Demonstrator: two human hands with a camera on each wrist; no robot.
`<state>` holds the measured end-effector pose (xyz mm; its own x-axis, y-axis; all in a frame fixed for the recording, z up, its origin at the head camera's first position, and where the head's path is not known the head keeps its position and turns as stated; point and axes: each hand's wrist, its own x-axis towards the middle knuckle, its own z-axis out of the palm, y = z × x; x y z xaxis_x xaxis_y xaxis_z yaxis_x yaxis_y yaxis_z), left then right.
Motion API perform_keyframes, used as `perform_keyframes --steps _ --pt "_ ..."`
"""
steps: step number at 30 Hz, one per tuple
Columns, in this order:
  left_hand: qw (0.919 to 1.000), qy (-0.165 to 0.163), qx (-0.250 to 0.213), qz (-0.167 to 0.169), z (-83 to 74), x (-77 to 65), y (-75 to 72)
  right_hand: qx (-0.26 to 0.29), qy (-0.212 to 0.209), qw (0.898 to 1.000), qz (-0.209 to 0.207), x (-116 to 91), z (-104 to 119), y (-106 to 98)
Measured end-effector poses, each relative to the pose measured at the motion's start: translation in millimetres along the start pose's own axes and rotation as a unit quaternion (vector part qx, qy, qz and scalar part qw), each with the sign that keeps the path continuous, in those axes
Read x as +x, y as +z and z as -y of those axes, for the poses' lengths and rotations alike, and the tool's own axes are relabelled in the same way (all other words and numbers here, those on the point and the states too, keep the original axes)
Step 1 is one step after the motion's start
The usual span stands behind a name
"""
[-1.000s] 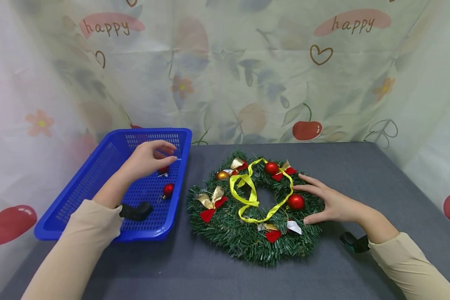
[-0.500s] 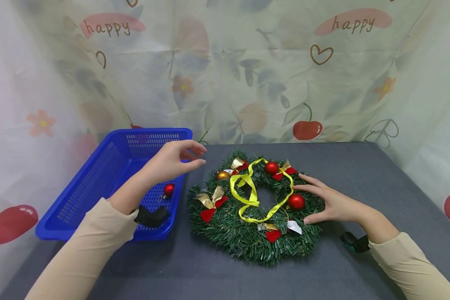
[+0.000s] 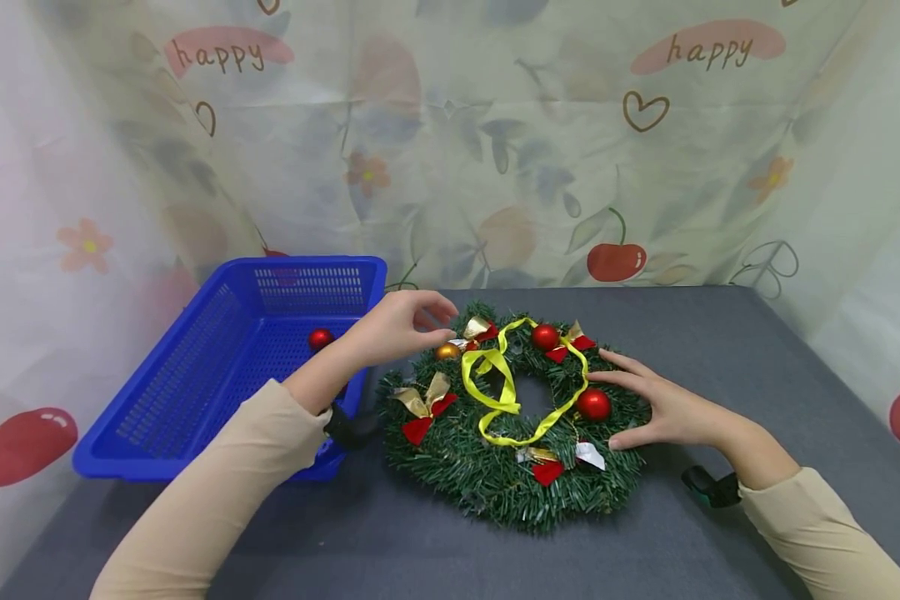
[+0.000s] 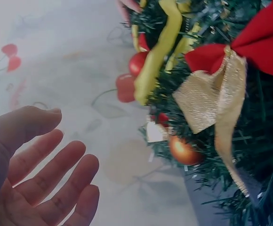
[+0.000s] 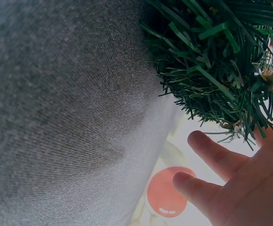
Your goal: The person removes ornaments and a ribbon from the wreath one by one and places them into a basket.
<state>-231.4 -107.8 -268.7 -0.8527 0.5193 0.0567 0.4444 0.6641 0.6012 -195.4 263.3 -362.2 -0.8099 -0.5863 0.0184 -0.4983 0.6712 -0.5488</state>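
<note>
A green Christmas wreath (image 3: 510, 496) lies flat on the grey table, trimmed with a loose yellow ribbon (image 3: 501, 367), red baubles (image 3: 593, 405), an orange-gold bauble (image 3: 447, 352) and red-and-gold bows (image 3: 420, 429). My left hand (image 3: 405, 327) hovers by the wreath's back left side, its fingertips near the orange-gold bauble. In the left wrist view that hand (image 4: 52, 179) has loosely spread fingers and holds nothing. At the wreath's right side rests my right hand (image 3: 656, 404), fingers spread along the greenery. Its fingers (image 5: 219, 157) extend beside the green needles in the right wrist view.
A blue plastic basket (image 3: 150, 367) stands left of the wreath, partly covered by my left forearm. A red bauble (image 3: 320, 338) lies inside it. Patterned curtain fabric (image 3: 450, 150) hangs behind the table (image 3: 450, 558) and along both sides.
My left hand has moved right, from over the basket to the wreath's back left edge. The right hand and the wreath have stayed where they were.
</note>
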Motion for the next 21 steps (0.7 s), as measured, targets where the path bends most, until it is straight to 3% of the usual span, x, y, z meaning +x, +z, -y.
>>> perform_keyframes --steps 10,21 --pt "0.9990 -0.040 -0.007 0.016 13.0 21.1 10.8 -0.002 -0.002 1.000 -0.003 0 -1 0" --pt "0.9963 -0.062 0.027 0.054 22.3 36.4 24.1 -0.001 -0.002 1.000 -0.002 0 -1 0"
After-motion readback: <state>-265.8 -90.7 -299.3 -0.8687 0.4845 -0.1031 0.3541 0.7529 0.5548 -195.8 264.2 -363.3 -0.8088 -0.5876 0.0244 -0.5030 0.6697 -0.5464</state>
